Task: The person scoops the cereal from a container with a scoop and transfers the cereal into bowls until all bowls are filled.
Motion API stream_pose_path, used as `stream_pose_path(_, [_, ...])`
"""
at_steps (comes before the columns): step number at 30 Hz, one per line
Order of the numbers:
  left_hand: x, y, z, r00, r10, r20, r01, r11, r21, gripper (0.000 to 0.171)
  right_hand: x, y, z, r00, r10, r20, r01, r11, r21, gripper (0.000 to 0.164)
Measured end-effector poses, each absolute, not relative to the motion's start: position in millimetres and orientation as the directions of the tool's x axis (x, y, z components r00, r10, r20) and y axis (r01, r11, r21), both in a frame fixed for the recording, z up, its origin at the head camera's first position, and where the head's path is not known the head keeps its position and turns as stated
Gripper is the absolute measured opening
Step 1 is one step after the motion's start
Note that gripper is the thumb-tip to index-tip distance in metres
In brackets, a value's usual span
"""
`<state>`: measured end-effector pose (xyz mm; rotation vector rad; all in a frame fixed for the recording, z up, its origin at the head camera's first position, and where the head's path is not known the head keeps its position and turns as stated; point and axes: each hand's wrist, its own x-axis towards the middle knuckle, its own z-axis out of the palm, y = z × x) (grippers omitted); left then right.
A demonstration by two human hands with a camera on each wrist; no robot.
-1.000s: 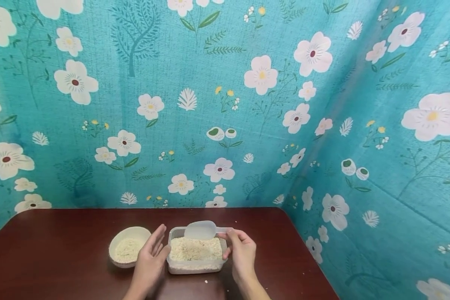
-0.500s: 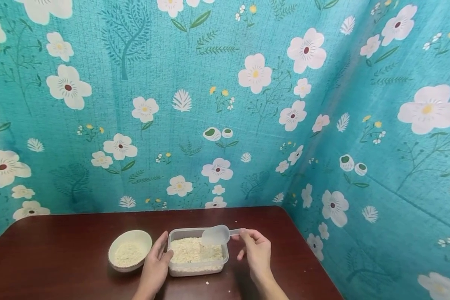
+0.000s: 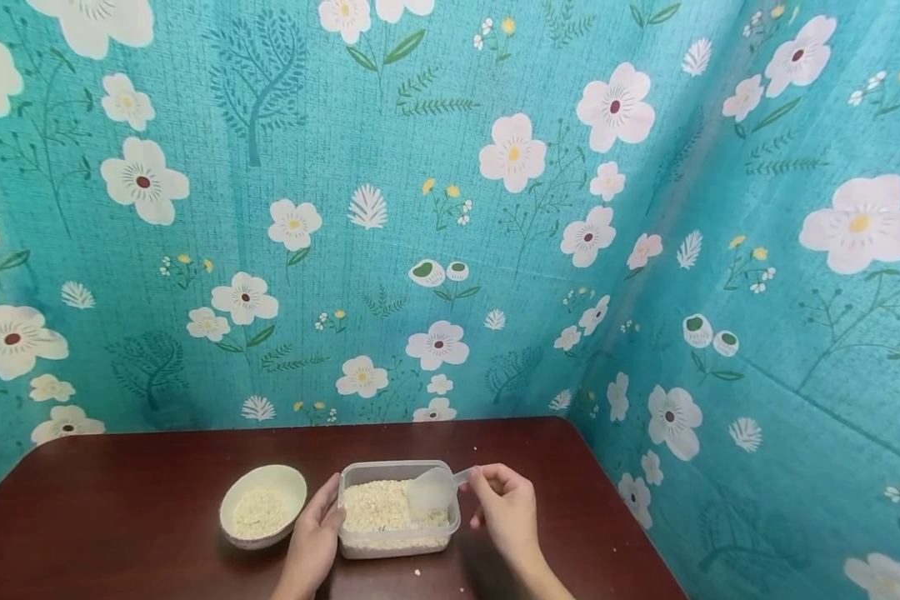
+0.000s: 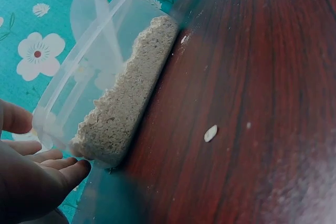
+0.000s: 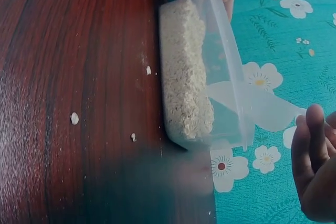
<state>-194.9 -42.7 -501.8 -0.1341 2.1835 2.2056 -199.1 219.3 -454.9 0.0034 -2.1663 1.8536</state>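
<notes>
Nearest to the person, 1 small pale flake (image 3: pixel 417 572) lay on the dark reddish-brown, wood-grained counter (image 3: pixel 135 500). Beyond it were the 2 hands. The left hand (image 3: pixel 314 535) was at the left end of the clear rectangular plastic container (image 3: pixel 397 542), its fingers loose and extended, gripping nothing firmly. The right hand (image 3: pixel 510 508) pinched the handle of the translucent white plastic scoop (image 3: pixel 432 490).

This scoop lay to the left of the right hand, and that hand was much the nearer of the 2. Its long axis ran from the fingers leftward and down, across the container's right rim, and its tip met the cream-coloured dry flakes (image 3: pixel 377 502) in the right half. The white round bowl (image 3: pixel 273 477), holding similar flakes, stood beyond the left hand, to the container's left. Farthest hung the turquoise flowered cloth (image 3: pixel 390 250).
</notes>
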Motion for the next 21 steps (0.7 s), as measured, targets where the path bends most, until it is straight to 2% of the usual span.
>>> stream_pose_path(4, [-194.5,-43.4,-501.3,-0.996,-0.027,-0.088,-0.088,0.002,0.996,0.053,-198.4,218.2,-458.2,-0.95,0.134,0.281,-0.239,0.264,-0.934,0.009])
stream_pose_path(9, [-194.7,-44.3,-501.3,-0.997,-0.018,-0.08,-0.081,0.016,0.997,0.053,-198.9,214.6,-458.9,-0.945,0.091,0.315,-0.271,0.323,-0.907,0.01])
stream_pose_path(21, [-192.5,-46.9,-505.3,-0.997,0.0,-0.078,-0.078,0.033,0.996,0.052,-189.2,204.7,-438.2,-0.953,0.1,0.286,-0.231,0.368,-0.901,0.011])
